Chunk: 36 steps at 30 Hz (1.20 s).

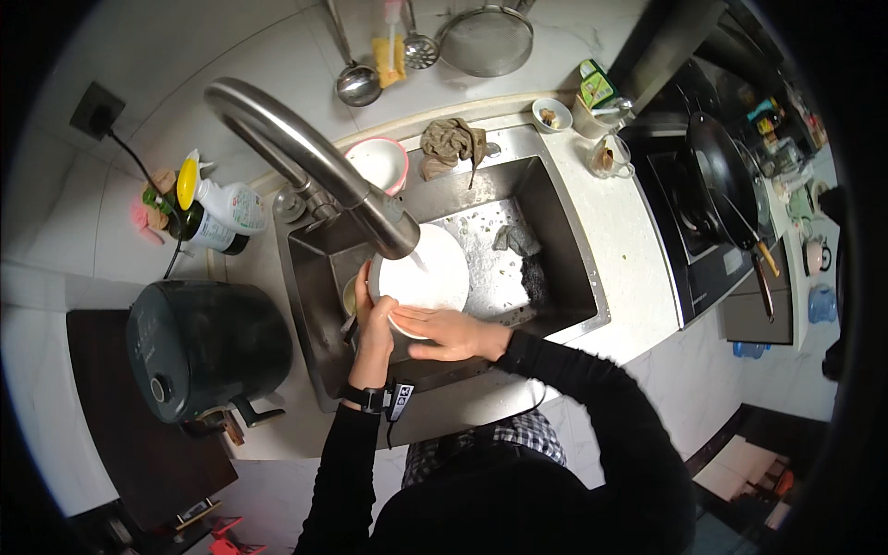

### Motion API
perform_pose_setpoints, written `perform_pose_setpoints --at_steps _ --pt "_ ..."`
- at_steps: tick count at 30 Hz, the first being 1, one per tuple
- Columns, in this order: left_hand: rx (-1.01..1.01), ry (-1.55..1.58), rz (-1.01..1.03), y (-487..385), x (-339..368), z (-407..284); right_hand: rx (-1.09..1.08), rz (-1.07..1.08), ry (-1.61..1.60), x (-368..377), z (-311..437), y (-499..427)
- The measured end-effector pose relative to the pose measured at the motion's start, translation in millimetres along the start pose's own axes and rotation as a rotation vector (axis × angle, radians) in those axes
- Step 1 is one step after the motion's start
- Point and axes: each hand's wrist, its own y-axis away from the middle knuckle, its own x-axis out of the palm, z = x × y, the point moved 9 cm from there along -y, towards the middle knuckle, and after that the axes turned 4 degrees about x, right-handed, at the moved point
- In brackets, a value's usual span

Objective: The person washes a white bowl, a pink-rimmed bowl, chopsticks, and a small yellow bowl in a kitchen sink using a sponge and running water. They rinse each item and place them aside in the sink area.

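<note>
Over the stainless steel double-bowl sink (577,229), my left hand (374,322) grips a round white dish (440,270) by its left edge. My right hand (451,334) lies flat against the dish's lower edge, fingers together and pointing left. The end of the curved steel faucet (395,232) is just above the dish, and a thin stream of water falls onto it. Partly hidden behind my left hand, another bowl (350,295) sits in the left basin. In the right basin are a grey cloth (517,240), a dark scouring pad (533,279) and scattered food scraps.
A white bowl with a pink rim (388,163) and a crumpled brown rag (451,144) rest behind the basins. To the left stand a dark air fryer (215,347) and a spray bottle (232,205). On the right, a black wok (721,180) sits on the stove beside a glass cup (610,158).
</note>
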Motion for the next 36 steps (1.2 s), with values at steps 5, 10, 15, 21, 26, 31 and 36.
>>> perform_pose_setpoints --at_steps 5,10,15,21,26,31,36 --pt "-0.064 -0.091 0.055 -3.9 1.0 -4.5 -0.12 0.01 0.988 -41.4 -55.4 -4.3" --pt "-0.126 -0.05 -0.036 -16.2 -1.9 15.5 0.126 -0.179 1.113 -49.8 -75.1 -9.1" --pt "-0.201 0.046 -0.139 -25.4 -13.7 49.5 0.45 0.002 0.079 3.3 -64.4 13.8" --pt "-0.51 0.456 -0.161 12.1 2.1 96.7 0.378 -0.619 0.293 -79.4 -27.8 49.5" --pt "-0.443 0.639 -0.049 29.8 31.1 108.9 0.84 -0.528 -0.693 -68.2 -85.5 72.9" --pt "-0.609 0.373 0.036 21.8 32.4 148.5 0.787 -0.49 -0.384 -94.9 -71.3 64.6" --pt "-0.522 -0.035 -0.248 -24.5 -17.0 127.3 0.67 -0.258 0.489 -112.6 -33.0 44.0"
